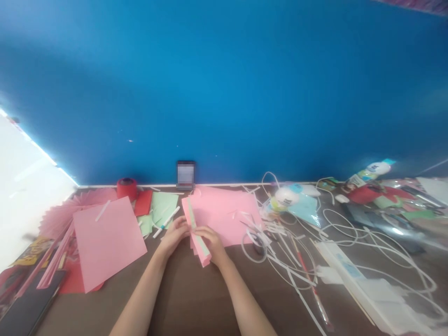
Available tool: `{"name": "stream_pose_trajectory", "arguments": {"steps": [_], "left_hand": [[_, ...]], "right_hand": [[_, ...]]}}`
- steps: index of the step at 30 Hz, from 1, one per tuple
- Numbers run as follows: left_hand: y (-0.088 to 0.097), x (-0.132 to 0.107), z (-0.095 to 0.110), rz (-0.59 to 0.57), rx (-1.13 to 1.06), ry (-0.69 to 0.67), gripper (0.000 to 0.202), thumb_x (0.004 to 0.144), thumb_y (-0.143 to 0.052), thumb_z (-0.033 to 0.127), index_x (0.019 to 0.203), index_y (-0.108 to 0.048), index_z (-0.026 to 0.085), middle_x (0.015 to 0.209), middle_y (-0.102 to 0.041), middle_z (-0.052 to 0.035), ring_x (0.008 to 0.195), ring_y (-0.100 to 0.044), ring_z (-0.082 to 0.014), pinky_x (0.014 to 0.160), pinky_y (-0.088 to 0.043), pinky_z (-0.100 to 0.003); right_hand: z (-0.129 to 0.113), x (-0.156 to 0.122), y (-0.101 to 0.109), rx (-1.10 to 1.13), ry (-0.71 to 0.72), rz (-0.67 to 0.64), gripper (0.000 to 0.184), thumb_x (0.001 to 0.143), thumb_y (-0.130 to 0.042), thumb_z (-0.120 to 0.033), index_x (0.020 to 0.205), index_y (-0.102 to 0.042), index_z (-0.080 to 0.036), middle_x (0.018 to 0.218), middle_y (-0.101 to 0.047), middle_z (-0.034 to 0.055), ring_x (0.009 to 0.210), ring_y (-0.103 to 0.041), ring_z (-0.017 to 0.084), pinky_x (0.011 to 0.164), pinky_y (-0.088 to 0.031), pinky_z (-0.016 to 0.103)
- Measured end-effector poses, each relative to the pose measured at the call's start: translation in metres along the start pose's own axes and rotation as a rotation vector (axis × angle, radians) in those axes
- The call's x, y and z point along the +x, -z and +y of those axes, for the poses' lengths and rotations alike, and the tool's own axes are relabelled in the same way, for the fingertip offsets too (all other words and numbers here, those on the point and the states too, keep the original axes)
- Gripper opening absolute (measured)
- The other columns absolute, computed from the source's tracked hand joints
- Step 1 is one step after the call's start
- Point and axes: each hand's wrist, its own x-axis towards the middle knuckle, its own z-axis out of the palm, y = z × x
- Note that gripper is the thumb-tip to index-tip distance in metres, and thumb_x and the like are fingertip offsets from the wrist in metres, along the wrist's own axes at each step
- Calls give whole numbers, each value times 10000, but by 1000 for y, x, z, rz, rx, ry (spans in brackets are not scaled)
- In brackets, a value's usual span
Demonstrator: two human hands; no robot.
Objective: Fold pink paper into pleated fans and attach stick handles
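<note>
A narrow piece of folded pink paper (pixel 203 255) stands out between my two hands, with a pale greenish strip (pixel 191 212) running along its length. My left hand (pixel 176 234) grips its left edge, fingers bent against the paper. On the other side, my right hand (pixel 212 241) pinches it near the middle, fingers over the strip. Behind it lies a larger pink sheet (pixel 224 210) with small white scraps on it. A white marker with a teal end (pixel 166 222) rests just left of my left hand, beside pale green paper (pixel 164 205).
Leftward are a flat pink sheet (pixel 108 238), pleated pink paper (pixel 75 207) and a red tape roll (pixel 126 189). A phone-like device (pixel 185 175) leans on the blue wall (pixel 224 93). To the right lie scissors (pixel 257 242), tangled white cables (pixel 378 238), a paintbrush (pixel 313 284) and a white power strip (pixel 345 270).
</note>
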Motion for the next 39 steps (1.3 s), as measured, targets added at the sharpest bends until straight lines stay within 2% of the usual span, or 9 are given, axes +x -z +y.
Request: {"name": "stream_pose_trajectory", "arguments": {"steps": [4,7,13,19,22,27,39], "left_hand": [[3,4,-3,87,-3,-63,388,664,-682,341,982,-604,133,912,-674,-93,817,-639,-190,749,-484,-293],[8,8,-9,103,35,-90,430,681,-666,386,1022,-595,134,930,-674,-103,817,-642,-200,735,-492,-304],[10,8,-12,101,126,-95,450,703,-636,424,1043,-603,131,987,-663,-114,842,-634,-215,719,-502,-305],[3,1,-5,2,144,-155,426,717,-634,392,1060,-618,140,1039,-651,-108,923,-613,-239,769,-501,-332],[1,1,-6,-8,160,-165,419,711,-643,387,1050,-630,142,1012,-661,-104,923,-610,-240,775,-499,-338],[1,3,-9,-20,175,-161,416,706,-647,387,1053,-638,158,1000,-666,-90,883,-617,-222,777,-497,-338],[-2,-2,-2,-62,291,-255,337,743,-607,354,1013,-664,159,1036,-660,-90,935,-602,-244,821,-469,-337]], "right_hand": [[2,0,1,38,-58,-8,179,711,-624,-167,874,-661,-230,881,-655,37,813,-613,184,753,-491,323],[3,0,0,110,-111,-11,108,711,-611,-172,783,-676,-220,857,-672,33,809,-625,184,763,-490,322],[-7,5,3,241,-201,-12,140,702,-627,-194,825,-692,-197,873,-675,50,831,-626,198,759,-497,331],[-11,8,3,206,-309,52,90,717,-636,-265,760,-681,-200,786,-670,25,772,-617,184,742,-498,331],[-7,9,1,240,-403,147,130,706,-642,-296,770,-654,-184,711,-656,19,663,-613,168,646,-513,308],[-2,10,0,216,-376,220,120,671,-662,-292,694,-624,-180,665,-612,6,617,-589,150,581,-506,275],[-1,9,-1,262,-408,144,126,669,-670,-292,668,-620,-177,612,-597,-17,553,-562,127,536,-467,253]]}}
